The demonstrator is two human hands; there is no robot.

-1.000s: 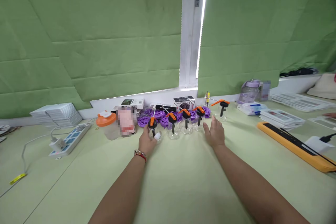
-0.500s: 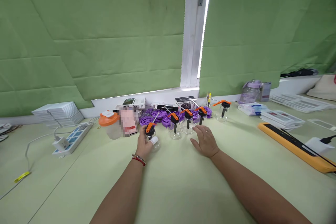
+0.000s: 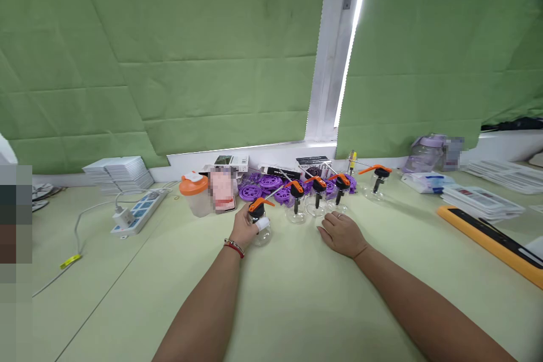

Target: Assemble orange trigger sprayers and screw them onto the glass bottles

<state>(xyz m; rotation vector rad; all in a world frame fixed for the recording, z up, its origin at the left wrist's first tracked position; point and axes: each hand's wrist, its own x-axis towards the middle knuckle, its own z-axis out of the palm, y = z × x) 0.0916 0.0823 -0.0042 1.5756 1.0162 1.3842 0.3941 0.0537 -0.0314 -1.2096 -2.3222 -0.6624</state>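
Note:
My left hand (image 3: 245, 228) is wrapped round a clear round bottle (image 3: 262, 236) with a black top, an orange lever and a thin spout pointing up to the right. A white patch shows on its side, near my fingertips. My right hand (image 3: 345, 235) lies palm down on the table, thumb apart, holding nothing. Just behind its fingers stand three similar bottles: a left one (image 3: 296, 212), a middle one (image 3: 317, 206) and a right one (image 3: 340, 199). Another such bottle (image 3: 375, 192) stands farther right.
Purple wheel-like parts (image 3: 270, 182) lie behind the bottles, before small boxes (image 3: 314, 162). To the left are an orange-lidded cup (image 3: 195, 198), a phone (image 3: 223, 189), a power strip (image 3: 142, 215) and stacked white pieces (image 3: 119, 174). An orange-and-black bar (image 3: 487, 240) lies right. One person's blurred edge (image 3: 16, 237) shows far left.
The view has turned left, so everything sits farther right. The held bottle's spout has swung more to the right. My right hand has drawn slightly back from the middle bottle.

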